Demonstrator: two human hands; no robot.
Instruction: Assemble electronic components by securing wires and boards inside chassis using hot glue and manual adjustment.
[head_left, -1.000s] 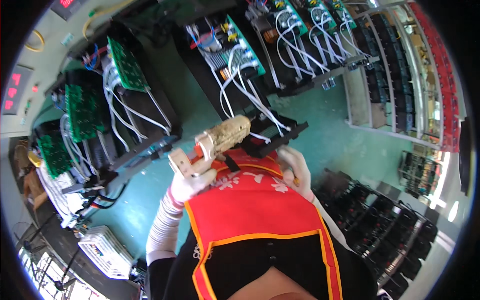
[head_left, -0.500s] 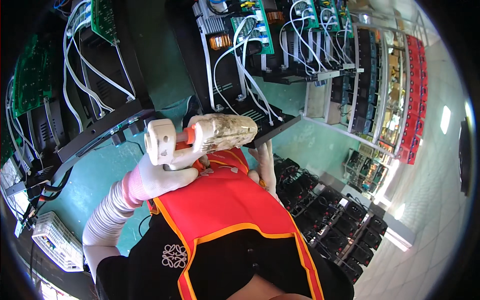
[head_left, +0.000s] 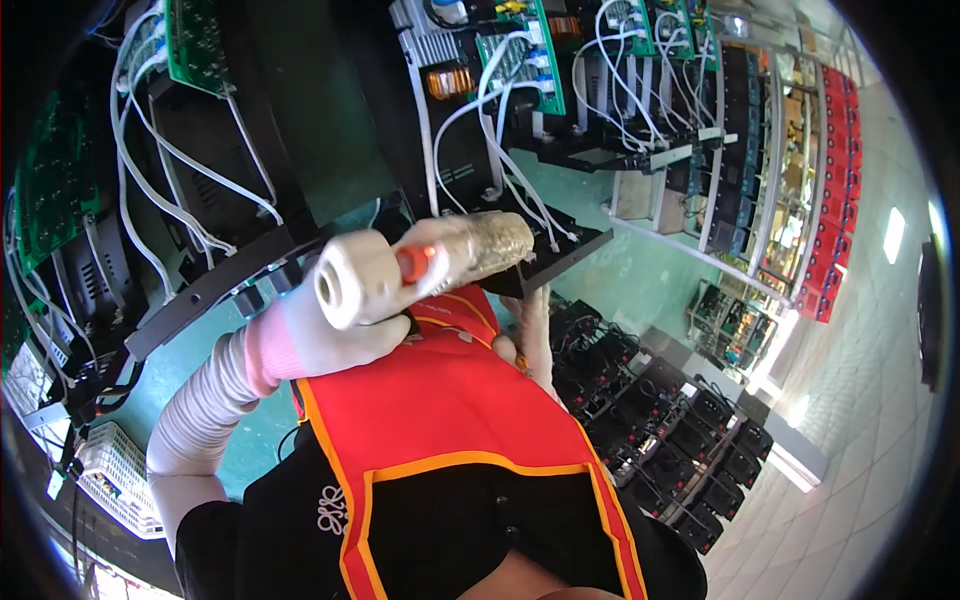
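Note:
My left hand (head_left: 350,342), in a white glove with a pink cuff, is closed around a stained white glue gun (head_left: 470,257) with an orange part in its middle. The glue gun lies sideways above my red apron, its dirty end pointing right at a black metal panel (head_left: 570,258). Close under that panel is my right hand (head_left: 532,335), also in white with bare fingertips. Its fingers are curled beside a small yellow-orange bit; what they hold is mostly hidden. Above stands an open black unit with a green circuit board (head_left: 545,65) and white cables (head_left: 448,135).
More open units with green boards (head_left: 198,48) and white cables stand left and farther right. A black bracket (head_left: 215,288) juts out by my left forearm. White basket (head_left: 122,478) lower left; several black units (head_left: 668,462) at right; a rack with red items (head_left: 835,190) beyond.
The glue gun has shifted slightly right and turned, so its round rear end shows more. My left hand moved with it. The surroundings shifted a little in view; my right hand stays by the panel.

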